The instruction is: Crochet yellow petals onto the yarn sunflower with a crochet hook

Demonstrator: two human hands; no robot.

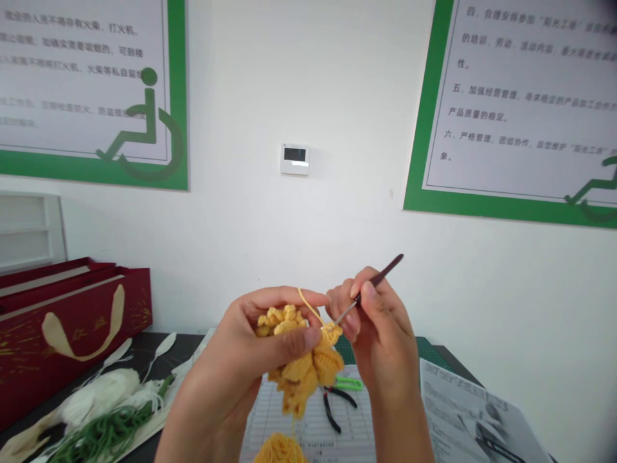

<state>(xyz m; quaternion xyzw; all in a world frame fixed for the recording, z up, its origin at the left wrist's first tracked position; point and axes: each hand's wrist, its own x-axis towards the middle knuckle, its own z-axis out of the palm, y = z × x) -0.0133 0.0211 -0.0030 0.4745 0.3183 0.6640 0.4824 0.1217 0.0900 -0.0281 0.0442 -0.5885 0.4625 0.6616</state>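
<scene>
A ruffled yellow crochet piece (301, 366) is pinched in my left hand (263, 341), the thumb lying across its front. Yellow yarn (308, 307) runs up over my left index finger from the top of the work. My right hand (380, 328) grips a crochet hook (385, 270) by its dark handle, much like a pen. The hook's metal shaft points down left, and its tip meets the piece's upper right edge, where the stitches hide it. Below, a ball of yellow yarn (279, 449) sits at the bottom edge of the view.
Black-handled pliers (332, 408) and a light green tool (348, 384) lie on printed sheets (270, 411). White yarn (101, 395) and green yarn (106, 434) are at left, before a dark red gift bag (96, 334). A printed page (463, 411) lies right, on a dark table (178, 347).
</scene>
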